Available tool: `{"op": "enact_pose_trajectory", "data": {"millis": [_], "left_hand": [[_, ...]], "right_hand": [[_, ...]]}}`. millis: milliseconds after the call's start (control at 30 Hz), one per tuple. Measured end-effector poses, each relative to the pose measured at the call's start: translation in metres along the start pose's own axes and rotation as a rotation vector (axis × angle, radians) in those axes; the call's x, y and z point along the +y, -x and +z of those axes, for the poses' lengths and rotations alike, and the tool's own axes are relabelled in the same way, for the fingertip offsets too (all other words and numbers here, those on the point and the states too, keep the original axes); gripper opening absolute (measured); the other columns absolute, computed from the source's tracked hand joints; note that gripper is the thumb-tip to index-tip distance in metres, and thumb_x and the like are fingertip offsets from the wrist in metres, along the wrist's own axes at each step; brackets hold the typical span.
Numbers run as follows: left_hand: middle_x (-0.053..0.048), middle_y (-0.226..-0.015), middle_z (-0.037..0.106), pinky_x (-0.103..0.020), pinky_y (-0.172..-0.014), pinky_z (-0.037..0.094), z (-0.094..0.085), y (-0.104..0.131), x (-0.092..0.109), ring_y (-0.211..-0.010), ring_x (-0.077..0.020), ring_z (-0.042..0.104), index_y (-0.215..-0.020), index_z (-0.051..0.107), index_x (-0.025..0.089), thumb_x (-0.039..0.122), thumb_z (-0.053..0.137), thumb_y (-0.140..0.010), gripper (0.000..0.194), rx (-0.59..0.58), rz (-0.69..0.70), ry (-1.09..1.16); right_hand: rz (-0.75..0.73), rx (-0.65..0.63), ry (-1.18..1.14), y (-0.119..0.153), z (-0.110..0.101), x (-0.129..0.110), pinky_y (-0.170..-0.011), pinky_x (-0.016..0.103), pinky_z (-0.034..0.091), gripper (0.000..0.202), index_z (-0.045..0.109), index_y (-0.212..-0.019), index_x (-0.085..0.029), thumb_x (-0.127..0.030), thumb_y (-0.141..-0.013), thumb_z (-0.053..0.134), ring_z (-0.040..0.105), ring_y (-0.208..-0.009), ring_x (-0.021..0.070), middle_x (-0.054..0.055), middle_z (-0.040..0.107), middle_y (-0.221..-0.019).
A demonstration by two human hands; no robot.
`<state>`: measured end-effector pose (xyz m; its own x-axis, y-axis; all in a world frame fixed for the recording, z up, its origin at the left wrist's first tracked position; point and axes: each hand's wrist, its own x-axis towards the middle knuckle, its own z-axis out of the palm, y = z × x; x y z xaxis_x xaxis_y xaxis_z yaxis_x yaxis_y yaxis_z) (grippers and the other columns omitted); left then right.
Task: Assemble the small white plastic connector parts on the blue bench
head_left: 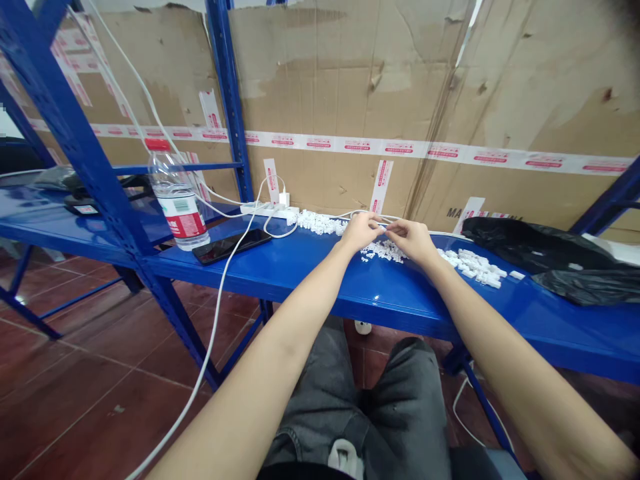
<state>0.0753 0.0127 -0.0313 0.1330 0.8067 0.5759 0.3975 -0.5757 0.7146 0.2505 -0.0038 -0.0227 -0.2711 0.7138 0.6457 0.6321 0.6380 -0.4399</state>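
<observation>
Above the blue shelf top, my left hand (361, 231) and my right hand (411, 240) meet fingertip to fingertip. Both are closed in a pinch, and something small and white seems to be between them, too small to name. Under the hands lies a pile of tiny white plastic pieces (385, 251). Left of my left hand spreads a heap of white plastic pieces (320, 222). Beyond my right wrist is a pile of larger white block-like pieces (477, 267), partly hidden by my forearm.
A water bottle (177, 200) with a red cap stands at the left, beside a black phone (231, 246). A white cable (220, 293) hangs over the front edge from the power strip (250, 209). Black plastic bags (525, 247) lie right. Cardboard (340, 80) walls the back.
</observation>
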Motion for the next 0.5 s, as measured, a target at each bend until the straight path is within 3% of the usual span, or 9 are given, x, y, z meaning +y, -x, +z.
{"op": "enact_pose_trajectory", "data": {"millis": [167, 333, 500], "left_hand": [[-0.006, -0.084, 0.076, -0.034, -0.081, 0.055, -0.006, 0.0, 0.003, -0.082, -0.0202, 0.072, -0.102, 0.071, 0.014, 0.012, 0.074, -0.08, 0.023, 0.127, -0.07, -0.119], [-0.006, -0.086, 0.075, -0.034, -0.087, 0.052, -0.008, 0.003, 0.006, -0.089, -0.0225, 0.07, -0.101, 0.074, 0.017, 0.012, 0.072, -0.08, 0.021, 0.14, -0.083, -0.237], [-0.009, -0.092, 0.074, -0.036, -0.088, 0.052, -0.009, 0.004, 0.004, -0.092, -0.0242, 0.069, -0.098, 0.075, 0.016, 0.008, 0.07, -0.081, 0.019, 0.092, -0.089, -0.313]], "right_hand": [[-0.065, -0.198, 0.103, -0.001, 0.002, 0.005, -0.073, 0.033, 0.052, 0.018, 0.078, -0.081, -0.016, -0.032, -0.081, 0.07, 0.068, -0.075, 0.0223, 0.008, 0.076, -0.081], [-0.187, -0.259, 0.127, -0.004, 0.006, 0.007, -0.077, 0.035, 0.049, 0.028, 0.082, -0.086, -0.018, -0.043, -0.085, 0.069, 0.066, -0.079, 0.023, 0.009, 0.074, -0.087], [-0.216, -0.271, 0.135, -0.008, 0.012, 0.009, -0.074, 0.033, 0.048, 0.021, 0.082, -0.08, -0.017, -0.034, -0.083, 0.069, 0.064, -0.077, 0.0217, 0.008, 0.073, -0.081]]}}
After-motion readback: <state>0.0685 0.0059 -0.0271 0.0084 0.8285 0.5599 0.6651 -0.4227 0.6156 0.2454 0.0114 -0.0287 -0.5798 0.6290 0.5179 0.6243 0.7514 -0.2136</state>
